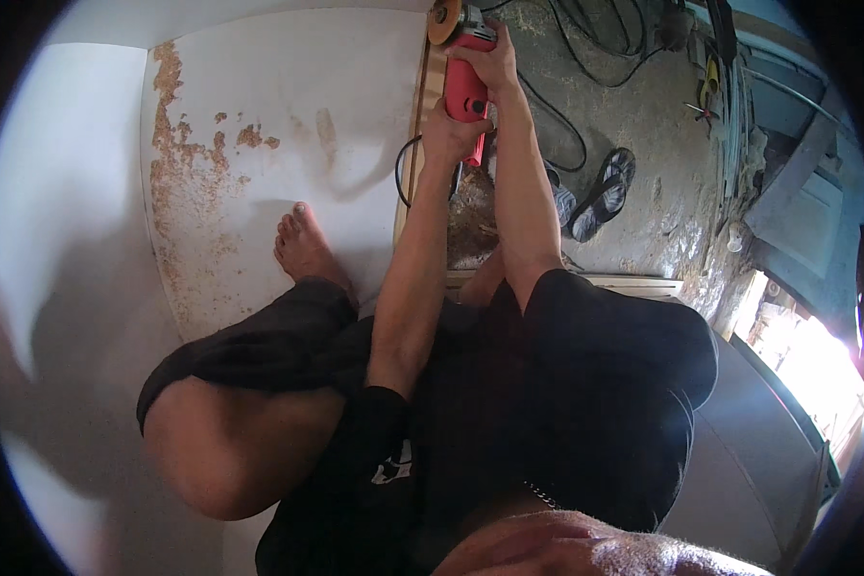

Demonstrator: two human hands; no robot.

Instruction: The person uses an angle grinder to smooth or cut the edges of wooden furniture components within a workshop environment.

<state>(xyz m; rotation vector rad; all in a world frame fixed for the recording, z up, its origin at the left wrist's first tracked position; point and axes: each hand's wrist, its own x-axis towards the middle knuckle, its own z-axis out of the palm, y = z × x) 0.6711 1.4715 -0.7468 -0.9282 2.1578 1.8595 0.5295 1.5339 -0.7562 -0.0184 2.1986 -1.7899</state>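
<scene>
A red angle grinder point(464, 88) lies between my two hands at the top of the view, with a round orange-brown disc point(442, 21) at its far end. My left hand point(447, 132) is wrapped round the rear of its body. Farther forward, my right hand point(492, 65) grips it close to the metal head. The disc is beside the wooden edge point(422, 115) of a white panel point(288, 106); whether they touch I cannot tell. Brown patches point(196, 154) show on the panel's left part where the white surface is worn away.
My bare foot point(307, 248) rests on the panel. Black cable point(581, 144) loops over the rough grey floor point(662, 192), where dark sandals point(605, 195) lie. A yellow-handled tool point(708, 86) is at the right, near blue-grey panels point(806, 216). Bright light comes in at the lower right.
</scene>
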